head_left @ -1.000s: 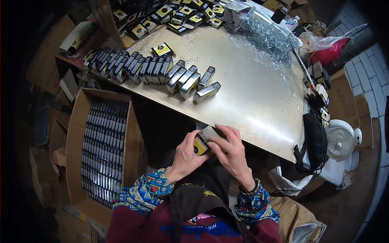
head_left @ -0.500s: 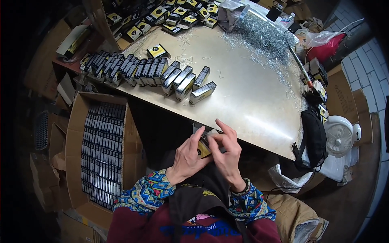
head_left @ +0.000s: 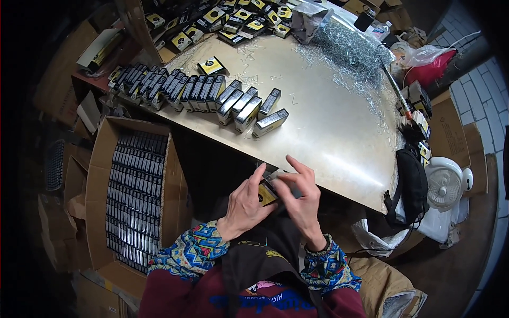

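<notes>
Below the table's front edge, my left hand (head_left: 245, 205) is closed around a small yellow and black cardboard box (head_left: 266, 194). At the box's upper end, my right hand (head_left: 301, 199) bends its thumb and fingers onto it, with one finger raised; the fingertips are slightly blurred. A greyish piece, perhaps a flap, shows between the hands. Beyond them, a row of similar boxes (head_left: 204, 93) stands on edge along the table (head_left: 328, 138). One box (head_left: 212, 65) lies flat behind the row.
At left, an open carton (head_left: 164, 191) holds many packed boxes. A heap of loose boxes (head_left: 233, 21) covers the far left of the table. Thin metal hooks (head_left: 350, 53) are piled at the far right. A black pouch (head_left: 411, 185) and white fan (head_left: 444, 183) stand right.
The right fingers have shifted slightly at the box's upper end, while the left hand keeps its hold. The whole view has moved a little, so the table appears shifted right.
</notes>
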Action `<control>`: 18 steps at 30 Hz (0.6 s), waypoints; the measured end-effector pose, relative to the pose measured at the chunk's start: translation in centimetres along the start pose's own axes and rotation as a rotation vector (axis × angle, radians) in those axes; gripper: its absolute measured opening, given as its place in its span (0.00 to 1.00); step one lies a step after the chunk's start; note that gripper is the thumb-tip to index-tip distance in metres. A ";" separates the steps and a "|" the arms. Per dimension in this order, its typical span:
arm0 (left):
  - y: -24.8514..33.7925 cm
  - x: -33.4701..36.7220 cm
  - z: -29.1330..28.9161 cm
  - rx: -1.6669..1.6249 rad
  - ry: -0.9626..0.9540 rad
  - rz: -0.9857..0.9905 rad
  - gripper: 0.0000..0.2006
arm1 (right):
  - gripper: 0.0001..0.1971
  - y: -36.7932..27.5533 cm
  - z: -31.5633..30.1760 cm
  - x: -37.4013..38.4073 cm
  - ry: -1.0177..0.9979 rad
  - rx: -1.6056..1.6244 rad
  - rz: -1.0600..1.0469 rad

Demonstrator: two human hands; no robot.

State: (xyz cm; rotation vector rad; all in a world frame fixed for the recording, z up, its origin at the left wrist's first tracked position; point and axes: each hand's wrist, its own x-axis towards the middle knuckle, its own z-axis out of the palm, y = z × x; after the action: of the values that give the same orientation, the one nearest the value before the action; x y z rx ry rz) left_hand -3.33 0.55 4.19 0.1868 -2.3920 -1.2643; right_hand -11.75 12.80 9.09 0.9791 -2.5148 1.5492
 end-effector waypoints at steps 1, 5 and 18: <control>0.0 0.0 0.2 0.012 0.033 0.043 0.49 | 0.06 -0.4 0.3 0.2 -0.023 -0.044 -0.047; 0.2 0.0 0.1 -0.018 0.060 0.015 0.48 | 0.10 0.2 0.6 0.3 0.044 0.131 0.131; 0.3 0.6 -0.4 0.008 0.045 0.002 0.47 | 0.06 0.3 -0.2 0.7 -0.093 -0.009 0.008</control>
State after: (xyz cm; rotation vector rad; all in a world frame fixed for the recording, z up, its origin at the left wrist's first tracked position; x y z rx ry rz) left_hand -3.63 0.26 4.82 0.2125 -2.3592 -1.2363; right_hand -12.47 12.69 9.18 1.0655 -2.5875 1.5283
